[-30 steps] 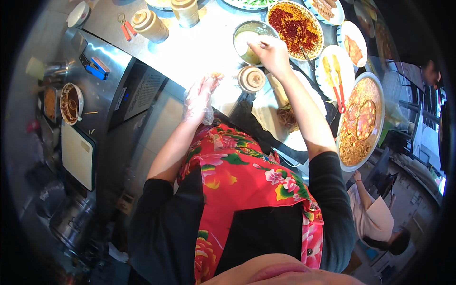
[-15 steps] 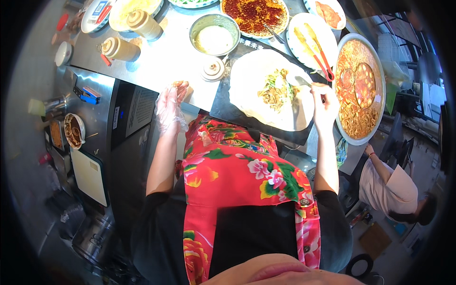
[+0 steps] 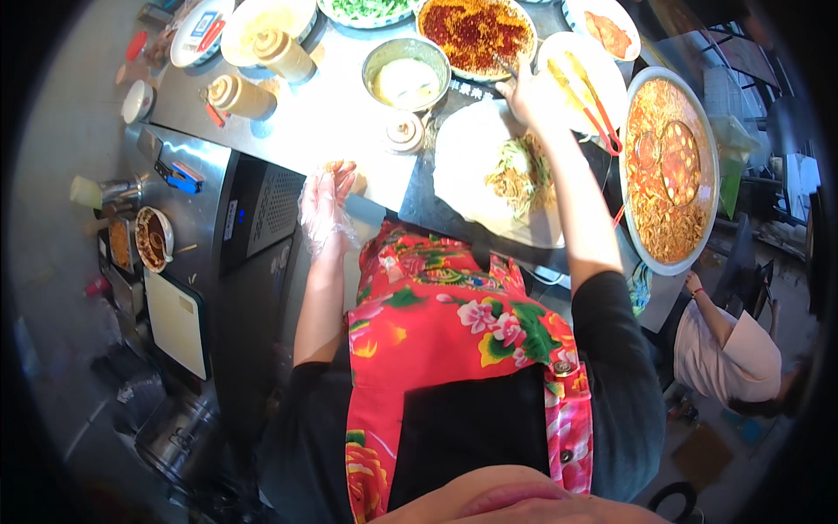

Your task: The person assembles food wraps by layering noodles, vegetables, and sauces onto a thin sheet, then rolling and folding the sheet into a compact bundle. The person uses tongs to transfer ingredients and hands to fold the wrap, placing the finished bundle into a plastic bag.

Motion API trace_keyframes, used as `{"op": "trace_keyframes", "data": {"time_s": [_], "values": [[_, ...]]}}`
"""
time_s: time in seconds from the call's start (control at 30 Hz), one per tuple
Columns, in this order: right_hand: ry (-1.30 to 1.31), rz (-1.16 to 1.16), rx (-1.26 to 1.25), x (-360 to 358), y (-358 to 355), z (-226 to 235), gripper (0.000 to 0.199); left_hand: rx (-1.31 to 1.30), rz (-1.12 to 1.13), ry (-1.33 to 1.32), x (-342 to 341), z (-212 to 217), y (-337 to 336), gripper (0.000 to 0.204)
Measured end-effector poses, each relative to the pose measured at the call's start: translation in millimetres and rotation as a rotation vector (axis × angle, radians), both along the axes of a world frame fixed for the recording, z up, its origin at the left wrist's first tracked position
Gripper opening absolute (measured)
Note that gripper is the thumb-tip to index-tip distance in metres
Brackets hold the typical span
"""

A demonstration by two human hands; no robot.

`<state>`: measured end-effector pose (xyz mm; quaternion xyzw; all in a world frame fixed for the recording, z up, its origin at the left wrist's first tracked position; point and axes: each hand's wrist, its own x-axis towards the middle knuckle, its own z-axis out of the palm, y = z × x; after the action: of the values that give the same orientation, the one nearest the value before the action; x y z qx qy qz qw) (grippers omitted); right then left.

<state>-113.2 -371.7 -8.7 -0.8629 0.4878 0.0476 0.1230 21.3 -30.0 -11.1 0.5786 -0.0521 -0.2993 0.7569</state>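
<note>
A pale round flatbread lies on a dark slab in front of me. Brown and green shredded filling is heaped on its right half. My bare right hand reaches across the flatbread's far right edge to the bowl of dark red chili sauce. Thumb and forefinger are apart, close about the handle of a spoon in that bowl; a firm grip does not show. In a clear plastic glove, my left hand hovers by the counter's near edge, fingers loosely extended, holding nothing visible.
Squeeze bottles and a metal bowl of pale paste stand left and ahead. Red-handled tongs rest on a white plate. A large basin of red stew sits right. Another person is at the far right.
My right hand has moved from the flatbread's right edge forward to the spoon in the chili bowl. The left hand stays by the counter edge. The whole view has shifted slightly.
</note>
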Motion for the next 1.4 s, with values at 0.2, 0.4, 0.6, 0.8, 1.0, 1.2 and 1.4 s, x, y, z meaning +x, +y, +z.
{"op": "trace_keyframes", "data": {"time_s": [0.2, 0.4, 0.6, 0.8, 1.0, 1.2, 1.4], "values": [[-0.322, 0.234, -0.230, 20.2, -34.8, -9.6, 0.037, 0.049, -0.005, 0.045, -2.9, -5.6, 10.0, 0.029], [-0.492, 0.099, -0.125, 15.6, -23.9, -16.4, 0.033, 0.046, -0.050, 0.044, 1.3, -3.3, 1.4, 0.029], [-1.002, -0.359, 0.700, -74.7, 22.7, 31.1, 0.031, 0.067, -0.091, 0.051, 6.4, -5.3, 3.7, 0.030], [-0.815, -0.399, 0.540, -234.5, 97.5, 33.6, 0.032, 0.138, -0.142, 0.051, -1.5, -0.6, 17.5, 0.027], [-1.046, -0.300, 0.433, -110.7, 57.4, 1.0, 0.032, 0.094, -0.293, 0.085, -15.5, 5.1, 3.1, 0.030], [-0.278, 0.315, -0.166, -33.9, -24.7, -13.7, 0.046, 0.075, -0.419, 0.086, -50.5, 8.0, -26.8, 0.030], [0.285, 0.141, -0.287, -103.7, -97.0, -6.0, 0.052, 0.233, -0.527, 0.145, -77.9, 5.3, -39.2, 0.024]]}}
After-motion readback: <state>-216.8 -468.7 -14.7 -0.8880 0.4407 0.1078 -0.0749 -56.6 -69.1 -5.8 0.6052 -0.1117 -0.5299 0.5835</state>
